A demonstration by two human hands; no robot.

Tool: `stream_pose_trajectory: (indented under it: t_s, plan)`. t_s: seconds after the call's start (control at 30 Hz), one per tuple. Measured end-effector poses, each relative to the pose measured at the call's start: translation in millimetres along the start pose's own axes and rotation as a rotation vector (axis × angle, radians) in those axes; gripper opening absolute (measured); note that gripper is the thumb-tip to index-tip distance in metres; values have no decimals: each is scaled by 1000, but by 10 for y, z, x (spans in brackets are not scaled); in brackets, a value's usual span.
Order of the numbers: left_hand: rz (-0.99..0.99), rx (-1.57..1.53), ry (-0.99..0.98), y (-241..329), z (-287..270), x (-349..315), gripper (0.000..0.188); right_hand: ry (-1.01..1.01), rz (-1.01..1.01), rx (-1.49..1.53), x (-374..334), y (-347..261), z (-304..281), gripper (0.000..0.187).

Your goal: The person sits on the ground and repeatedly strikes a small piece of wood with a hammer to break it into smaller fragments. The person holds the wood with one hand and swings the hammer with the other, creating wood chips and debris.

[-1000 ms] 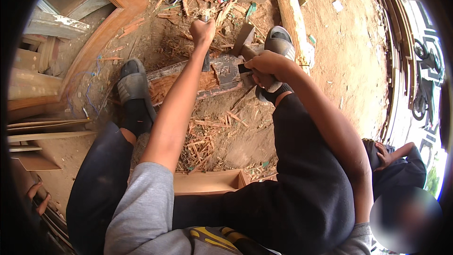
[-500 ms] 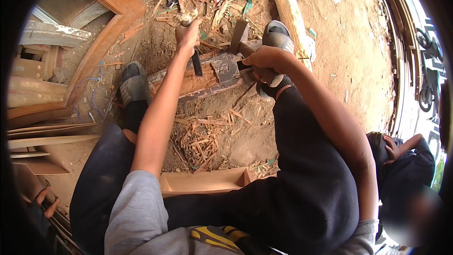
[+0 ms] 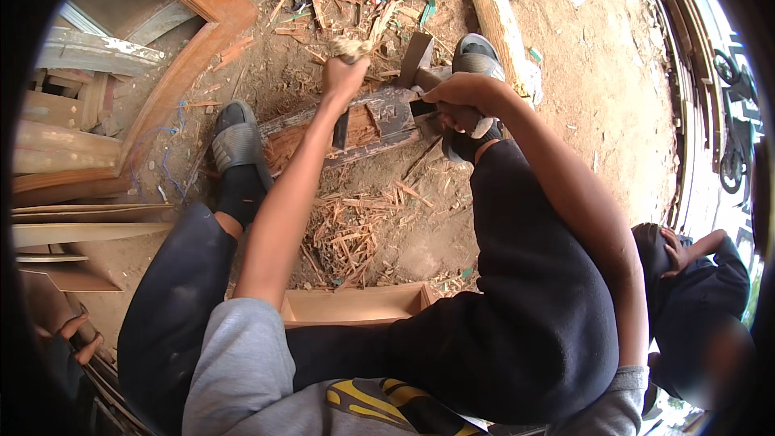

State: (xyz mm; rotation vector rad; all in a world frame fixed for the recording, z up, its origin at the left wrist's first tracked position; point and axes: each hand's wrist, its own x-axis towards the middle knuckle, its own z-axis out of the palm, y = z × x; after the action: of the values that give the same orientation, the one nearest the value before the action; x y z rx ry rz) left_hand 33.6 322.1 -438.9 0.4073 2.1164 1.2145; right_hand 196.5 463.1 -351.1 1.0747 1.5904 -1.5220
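Note:
My left hand [image 3: 345,81] is closed round a chisel [image 3: 341,132]. Its flat dark blade points down at the log, and a pale, frayed top shows above my fist. Below it lies a split wooden log [image 3: 379,125], with reddish hollowed wood and a dark weathered surface. My right hand [image 3: 464,101], at the log's right end, is closed round the wooden handle of a tool. The tool's dark head is partly hidden by my fingers, so I cannot tell its exact kind. My sandalled feet stand on either side of the log.
Wood splinters [image 3: 343,234] lie heaped on the dirt before me, near an open wooden box [image 3: 355,303]. Old wooden frames [image 3: 173,81] lean at the left. A pale timber [image 3: 494,20] lies beyond my right foot. Another person [image 3: 698,291] is at the right, and a person's hand [image 3: 79,337] shows at the lower left.
My left hand has moved a little to the right and nearer, tilting the chisel more upright over the log. My right hand stays nearly in place, still closed round the tool.

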Motion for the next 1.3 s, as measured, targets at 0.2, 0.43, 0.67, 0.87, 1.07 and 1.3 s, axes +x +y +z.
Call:
stream_pose_trajectory:
  t_s: [0.2, 0.43, 0.67, 0.87, 1.07, 1.3]
  plan:
    - [-61, -570, -92, 240, -311, 2, 29, -21, 85, 312, 71, 66, 82, 21]
    - [161, -442, 214, 199, -118, 142, 29, -175, 145, 668, 132, 52, 17, 17]
    - [204, -431, 416, -37, 52, 106, 26, -108, 93, 458, 19, -20, 127, 16]
    - [564, -495, 560, 156, 120, -3, 22, -84, 57, 540, 91, 31, 95, 17]
    - [371, -318, 422, 193, 147, -83, 10, -2, -166, 515, -222, -190, 43, 17]
    - [447, -485, 497, 39, 123, -87, 9, 451, -745, 203, -1665, -1272, 392, 24]
